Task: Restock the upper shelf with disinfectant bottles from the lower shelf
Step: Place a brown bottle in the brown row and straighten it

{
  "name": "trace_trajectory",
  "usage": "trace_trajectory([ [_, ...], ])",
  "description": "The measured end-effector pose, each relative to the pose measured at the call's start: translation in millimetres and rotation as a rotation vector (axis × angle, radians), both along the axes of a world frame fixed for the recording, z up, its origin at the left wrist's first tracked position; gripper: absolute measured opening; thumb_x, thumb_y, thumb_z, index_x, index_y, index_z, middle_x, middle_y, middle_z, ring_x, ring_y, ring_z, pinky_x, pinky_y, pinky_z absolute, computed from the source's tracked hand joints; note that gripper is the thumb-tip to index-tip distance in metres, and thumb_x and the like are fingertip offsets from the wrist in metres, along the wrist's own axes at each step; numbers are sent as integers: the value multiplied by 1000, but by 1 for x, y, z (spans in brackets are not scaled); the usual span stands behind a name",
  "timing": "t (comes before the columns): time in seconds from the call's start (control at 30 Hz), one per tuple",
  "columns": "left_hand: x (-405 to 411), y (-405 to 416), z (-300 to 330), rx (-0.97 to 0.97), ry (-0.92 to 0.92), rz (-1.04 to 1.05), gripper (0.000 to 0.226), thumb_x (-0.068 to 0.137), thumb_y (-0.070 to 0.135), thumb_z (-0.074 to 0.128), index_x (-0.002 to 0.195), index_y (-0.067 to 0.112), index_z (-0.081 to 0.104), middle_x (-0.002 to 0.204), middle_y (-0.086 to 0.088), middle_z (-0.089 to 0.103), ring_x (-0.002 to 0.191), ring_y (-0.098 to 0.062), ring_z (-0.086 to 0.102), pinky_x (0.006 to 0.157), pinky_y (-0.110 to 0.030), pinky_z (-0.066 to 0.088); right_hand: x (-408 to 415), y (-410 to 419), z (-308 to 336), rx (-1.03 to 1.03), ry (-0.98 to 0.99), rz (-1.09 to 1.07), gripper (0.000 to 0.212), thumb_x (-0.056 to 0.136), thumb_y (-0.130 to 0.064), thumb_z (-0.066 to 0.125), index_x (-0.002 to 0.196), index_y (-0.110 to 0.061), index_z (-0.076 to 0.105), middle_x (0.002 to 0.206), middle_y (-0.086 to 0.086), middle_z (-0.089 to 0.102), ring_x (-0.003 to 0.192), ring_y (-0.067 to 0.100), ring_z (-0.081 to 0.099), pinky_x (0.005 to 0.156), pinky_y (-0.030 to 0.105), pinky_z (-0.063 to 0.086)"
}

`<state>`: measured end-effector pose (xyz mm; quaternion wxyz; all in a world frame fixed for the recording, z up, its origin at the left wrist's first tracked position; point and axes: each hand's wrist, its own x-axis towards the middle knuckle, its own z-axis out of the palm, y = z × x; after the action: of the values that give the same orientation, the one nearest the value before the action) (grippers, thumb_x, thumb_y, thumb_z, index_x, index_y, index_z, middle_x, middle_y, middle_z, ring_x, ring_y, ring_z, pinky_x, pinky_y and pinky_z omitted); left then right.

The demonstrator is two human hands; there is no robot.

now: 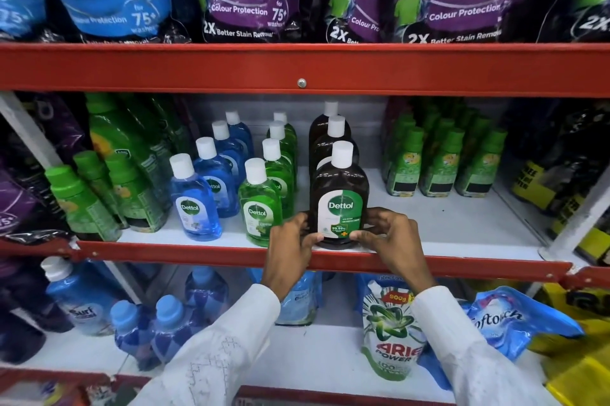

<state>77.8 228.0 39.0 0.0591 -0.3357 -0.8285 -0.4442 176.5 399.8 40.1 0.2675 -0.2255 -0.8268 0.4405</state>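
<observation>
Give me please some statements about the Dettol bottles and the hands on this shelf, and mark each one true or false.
1. Both hands hold the front brown Dettol bottle. True: the left hand and the right hand grip its base from either side.
2. The brown bottle lies on its side. False: it stands upright at the shelf's red front edge.
3. The green Dettol bottles stand between the blue Dettol bottles and the brown row. True.
4. The Dettol caps are green. False: they are white.
5. The Ariel pouch sits on the same shelf as the Dettol. False: it is one shelf lower.
</observation>
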Motion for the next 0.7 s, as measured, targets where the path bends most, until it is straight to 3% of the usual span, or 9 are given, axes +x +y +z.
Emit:
trace_trajectory([
  [0.1,2,0,1,11,16,22,26,83,14,74,105,4,65,105,-11,74,90,-6,61,76,-6,38,0,-1,0,-1,2,5,50,67,-19,92,113,-11,73,104,4,78,92,15,74,91,38,61],
  [0.27,3,0,1,1,14,47,29,84,15,72,109,3,63,109,-13,73,97,-15,65,77,-4,33,-1,-3,0,-22,13,14,51,67,-16,92,113,-8,73,101,0,78,86,5,73,88,31,61],
  [0.43,10,-10,8,36,-4,21,39,85,17,71,118,0,61,114,-15,71,101,-16,65,79,2,30,4,-7,6,-63,15,-25,71,61,-19,95,125,-11,66,117,8,75,97,16,73,93,34,59],
  [0.5,13,-26,6,69,47,12,38,85,22,72,119,8,63,113,-8,72,99,-13,68,84,-4,39,13,-19,8,-77,102,-142,77,57,-24,97,125,-14,65,115,4,73,98,19,71,90,34,60],
  [0.53,13,-37,4,115,92,31,31,85,22,73,115,14,67,108,-4,74,95,-10,69,88,-12,47,19,-30,9,-48,173,-236,72,58,-27,96,121,-15,65,109,2,73,93,20,70,85,33,60],
  [0.6,10,-61,0,263,188,117,16,83,14,74,98,19,73,95,2,76,84,-6,69,81,-27,57,26,-60,12,65,374,-392,51,66,-30,92,106,-16,64,93,4,68,77,22,65,73,37,59],
  [0.7,-1,-87,5,411,204,250,14,82,9,70,93,17,68,91,4,71,84,-5,65,79,-17,50,14,-106,18,153,540,-322,22,81,-19,82,93,-18,63,80,4,65,68,21,62,66,36,55],
])
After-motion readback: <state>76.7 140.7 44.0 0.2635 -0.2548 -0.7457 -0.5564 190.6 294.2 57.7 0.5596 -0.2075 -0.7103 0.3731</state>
